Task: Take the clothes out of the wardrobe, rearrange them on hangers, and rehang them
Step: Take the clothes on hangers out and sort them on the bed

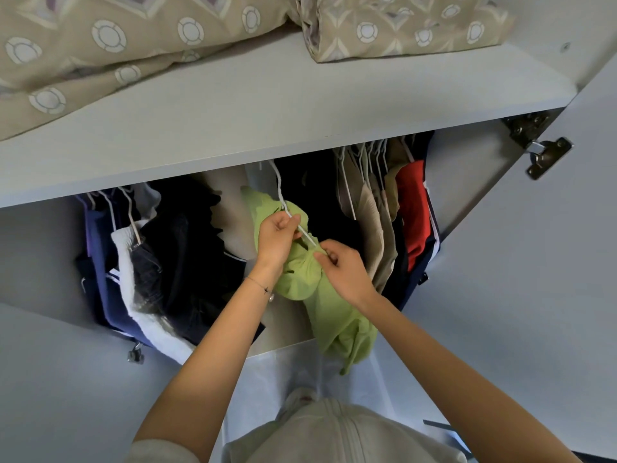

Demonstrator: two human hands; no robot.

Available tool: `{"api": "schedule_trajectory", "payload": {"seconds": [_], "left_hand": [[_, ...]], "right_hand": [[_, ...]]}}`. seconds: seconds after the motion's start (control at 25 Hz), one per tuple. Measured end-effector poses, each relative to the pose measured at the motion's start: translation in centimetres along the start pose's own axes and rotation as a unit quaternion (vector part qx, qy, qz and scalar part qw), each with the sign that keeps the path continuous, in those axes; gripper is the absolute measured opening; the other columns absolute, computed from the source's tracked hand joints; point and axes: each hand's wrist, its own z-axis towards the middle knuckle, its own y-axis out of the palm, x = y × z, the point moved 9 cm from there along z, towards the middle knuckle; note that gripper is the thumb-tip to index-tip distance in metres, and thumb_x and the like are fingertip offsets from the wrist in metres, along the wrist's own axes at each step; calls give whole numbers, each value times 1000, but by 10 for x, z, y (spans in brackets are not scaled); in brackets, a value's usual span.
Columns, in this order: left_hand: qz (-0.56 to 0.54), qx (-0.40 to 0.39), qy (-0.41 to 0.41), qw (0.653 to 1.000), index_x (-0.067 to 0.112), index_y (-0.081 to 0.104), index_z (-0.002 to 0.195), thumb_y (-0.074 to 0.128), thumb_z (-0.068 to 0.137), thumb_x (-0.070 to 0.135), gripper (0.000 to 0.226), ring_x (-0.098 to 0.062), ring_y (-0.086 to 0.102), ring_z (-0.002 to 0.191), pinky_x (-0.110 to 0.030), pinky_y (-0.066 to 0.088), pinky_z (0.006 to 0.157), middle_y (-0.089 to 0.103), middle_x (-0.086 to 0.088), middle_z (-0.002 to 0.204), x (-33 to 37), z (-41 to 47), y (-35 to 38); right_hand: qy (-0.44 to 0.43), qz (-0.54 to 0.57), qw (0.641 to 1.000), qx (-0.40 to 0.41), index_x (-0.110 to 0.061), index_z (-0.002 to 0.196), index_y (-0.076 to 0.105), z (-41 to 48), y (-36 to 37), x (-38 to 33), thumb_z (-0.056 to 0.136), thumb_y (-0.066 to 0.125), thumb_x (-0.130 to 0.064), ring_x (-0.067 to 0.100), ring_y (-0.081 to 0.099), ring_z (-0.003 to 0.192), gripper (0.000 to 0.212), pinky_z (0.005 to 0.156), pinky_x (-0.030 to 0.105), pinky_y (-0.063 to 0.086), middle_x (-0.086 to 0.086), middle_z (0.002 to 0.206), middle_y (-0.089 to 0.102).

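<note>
left grip [278, 236] on slanted white hanger [305, 234]

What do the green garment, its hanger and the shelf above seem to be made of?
The green garment: soft matte fabric, probably a knit, since it bunches and folds limply. The hanger: thin white rod, likely coated wire or plastic; I cannot tell which. The shelf: smooth pale grey board, probably laminated, with a straight edge.

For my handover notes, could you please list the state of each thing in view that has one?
hanger: tilted, top hidden behind the shelf
green top: bunched on the hanger
left hand: grips the hanger
right hand: pinches the green top
red garment: hanging
wardrobe door: open
bedding: lying on the shelf
</note>
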Motion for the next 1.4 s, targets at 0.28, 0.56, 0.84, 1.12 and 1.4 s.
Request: {"api": "schedule_trajectory", "payload": {"seconds": [0.28,0.56,0.84,1.12,1.4], "left_hand": [[3,28,-15,999,11,38,68,56,97,11,35,-10,44,60,-26,58,76,30,2,60,-20,-11,-11],[-6,47,-8,999,-3,38,66,59,95,11,38,-8,45,61,-30,58,79,33,7,56,-28,-17,-26],[-20,59,10,998,-5,36,67,60,94,11,40,-10,40,63,-25,57,75,30,4,58,-22,-23,-41],[-16,59,28,998,-8,36,67,59,95,12,41,-7,40,60,-31,58,83,29,5,57,-12,-32,-43],[3,50,48,998,-9,58,75,62,94,14,30,-12,56,65,-29,58,79,47,-7,63,2,-48,-30]], "right_hand": [[35,-66,991,110,-8,133,52,50,-58,31,97,54,-23,17,53,121,39,102,30,43,6,128,58],[133,-85,987,40,-7,139,36,88,-38,55,95,54,-16,26,60,110,49,88,34,51,14,125,58],[280,184,937,97,-15,103,57,94,-41,66,102,43,-27,9,49,63,18,58,20,40,-4,73,53],[144,169,963,156,-24,74,60,84,-61,30,91,51,-9,9,51,71,24,76,32,43,-8,72,56],[80,131,984,90,-19,78,58,26,-54,-2,93,48,-5,3,53,60,23,66,21,43,-2,65,58]]}}
